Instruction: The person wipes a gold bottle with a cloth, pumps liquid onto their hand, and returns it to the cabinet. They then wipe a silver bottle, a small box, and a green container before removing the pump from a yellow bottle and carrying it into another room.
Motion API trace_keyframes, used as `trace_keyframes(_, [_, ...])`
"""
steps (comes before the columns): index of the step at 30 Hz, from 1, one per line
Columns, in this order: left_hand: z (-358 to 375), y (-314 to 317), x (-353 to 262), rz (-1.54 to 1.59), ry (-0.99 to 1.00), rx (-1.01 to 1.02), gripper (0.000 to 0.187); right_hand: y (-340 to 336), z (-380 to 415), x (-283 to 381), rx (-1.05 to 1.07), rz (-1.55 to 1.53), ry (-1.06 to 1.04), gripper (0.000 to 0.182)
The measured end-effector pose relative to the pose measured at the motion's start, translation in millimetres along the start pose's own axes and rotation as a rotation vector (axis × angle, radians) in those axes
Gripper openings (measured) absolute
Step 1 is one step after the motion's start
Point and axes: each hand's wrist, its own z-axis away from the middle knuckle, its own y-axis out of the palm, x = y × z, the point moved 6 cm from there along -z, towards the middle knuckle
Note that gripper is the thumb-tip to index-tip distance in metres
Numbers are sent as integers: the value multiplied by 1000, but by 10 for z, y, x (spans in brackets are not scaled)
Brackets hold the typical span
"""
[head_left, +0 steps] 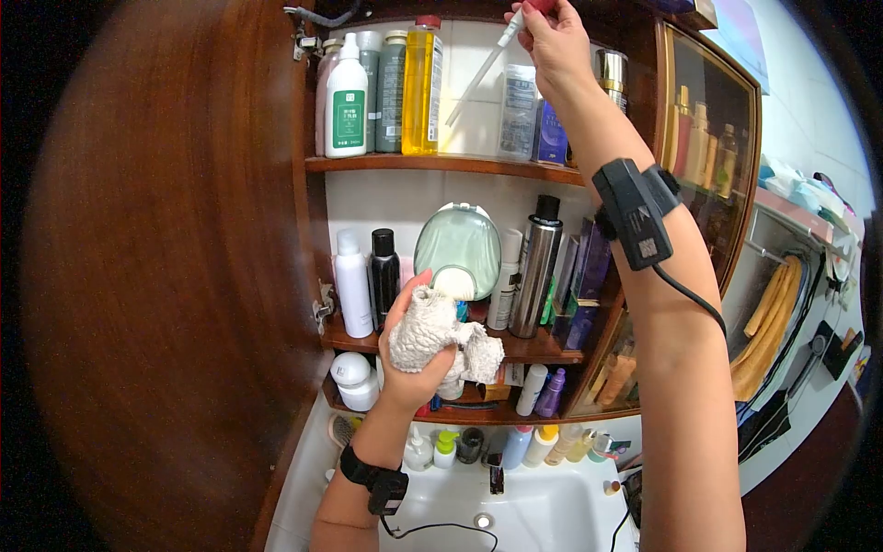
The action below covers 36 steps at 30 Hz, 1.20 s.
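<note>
My left hand is wrapped round a crumpled off-white cloth in front of the middle shelf. Just above and behind the cloth is a rounded, translucent green container with a white lower part, which the cloth overlaps in this view. Up at the top edge of the view, my right hand grips a pump head with a red top. Its long clear dip tube slants down to the left, in front of the upper shelf's bottles. The red top is partly cut off by the frame.
The wooden cabinet's open door fills the left. A white bottle with a green label and a yellow bottle stand on the upper shelf. Several pump bottles line the sink below. Yellow towels hang at right.
</note>
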Motion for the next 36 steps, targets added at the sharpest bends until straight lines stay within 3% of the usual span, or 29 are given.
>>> trace_keyframes(4, [7, -2, 26, 12, -5, 25, 68, 46, 18, -11, -62, 431, -159, 46])
trace_keyframes(5, [11, 0, 31, 26, -19, 27, 68, 33, 27, -63, -61, 535, -103, 56])
trace_keyframes(8, [11, 5, 19, 35, -24, 27, 69, 97, 51, -117, -52, 513, -256, 43])
trace_keyframes(9, [10, 2, 12, 32, -20, 26, 69, 98, 59, -188, 20, 718, -132, 46])
trace_keyframes(13, [6, -13, -5, 24, 5, 2, 70, 23, 1, -581, 121, 990, 3, 45])
trace_keyframes(16, [-8, -30, 8, 3, -5, -6, 70, 40, 21, -641, 115, 760, 33, 39])
trace_keyframes(17, [-22, -31, 5, 7, -7, 4, 70, 25, 26, -586, 39, 653, -59, 35])
trace_keyframes(20, [-126, -10, -42, -50, 16, 11, 68, 156, 214, -122, 166, 641, -12, 32])
trace_keyframes(25, [-443, 107, -85, 40, 8, 8, 70, 24, 699, 126, 385, 651, 400, 28])
trace_keyframes(29, [-720, 300, -92, 217, 6, 10, 66, -323, 838, 177, 288, 697, 397, 25])
trace_keyframes(32, [-855, 437, -161, 244, 40, -16, 65, -443, 1094, 212, 357, 730, 581, 34])
trace_keyframes(34, [-937, 494, -88, 229, -32, -26, 66, -373, 1308, 308, 412, 537, 703, 45])
trace_keyframes(36, [-1025, 568, -35, 227, -77, -15, 68, -346, 1376, 249, 515, 443, 716, 43])
